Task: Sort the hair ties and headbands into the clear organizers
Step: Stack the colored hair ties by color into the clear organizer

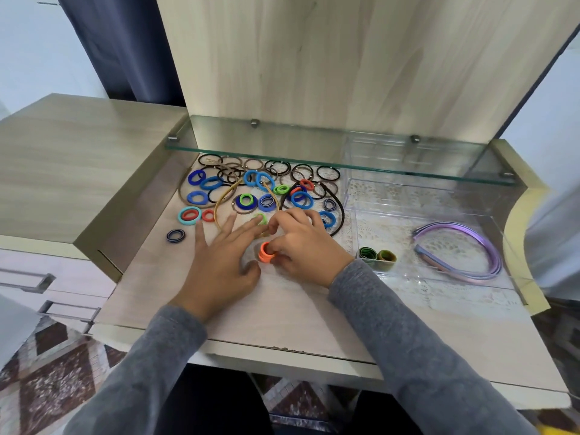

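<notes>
Nearest the camera, two grey sleeves (423,356) reach forward over the pale wood counter (282,315). The left hand (219,262) lies flat on the counter, its grip released and its fingers spread, and the fingertips touch a green hair tie (261,218). Just beside it, the right hand (301,246) has its grip closed on a small stack of orange hair ties (265,252), which it pinches between thumb and curled fingers just above the counter.

To the right of the hands a clear organizer (353,215) stands on a white lace mat (408,296). Its small front compartment holds dark green hair ties (368,255) and olive hair ties (386,256), all standing on edge side by side. The wide compartment beside that holds purple headbands (464,252) lying nested together.

Beyond the hands the unsorted pile spreads over the counter. It includes blue hair ties (198,178), a red tie inside a teal one (189,215), navy striped ties (175,236) set apart at the left, and black and brown thin elastics (328,173) along the back. A tan headband (226,194) and a dark headband (337,202) lie among them, partly under the loose ties.

Farther back a glass shelf (314,155) spans the recess above the pile. A second clear organizer (392,146) shows faintly behind the shelf, against the upright wooden panel (314,58)
</notes>
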